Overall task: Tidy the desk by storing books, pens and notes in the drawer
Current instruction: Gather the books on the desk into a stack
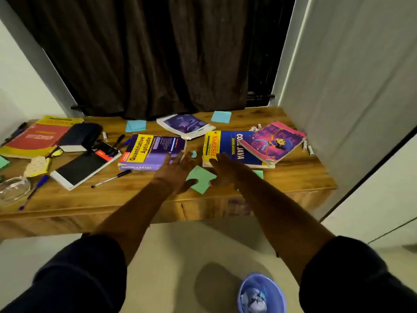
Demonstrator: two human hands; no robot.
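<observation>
1. While both arms reach forward from the bottom of the frame, the left hand (178, 168) hovers with fingers spread flat at the near corner of the Quantitative Aptitude book (151, 152), gripping nothing.
2. Just right of it, the right hand (222, 171) is likewise open and empty, its fingertips at the near edge of the Core Java book (228, 146); motion blur makes it hard to say whether either hand touches its book.
3. Between the hands a green note (200, 177) lies flat on the desk (135, 197); the spread palms look set to gather it, or the books on either side.
4. Nothing seems stored yet: a red and yellow book (38, 137) lies at centre left, a purple booklet (186, 125) and two blue notes (135, 126) near the curtain, and a pink comic book (274, 141) leans on the Core Java book.
5. Pens are scattered too, one black pen (111, 178) near the desk's front edge.
6. A drawer front (214, 210) under the desk edge appears closed.
7. At centre left a glass bowl (14, 189) looks empty; at the bottom, a blue bin (261, 293) on the floor holds crumpled paper.
</observation>
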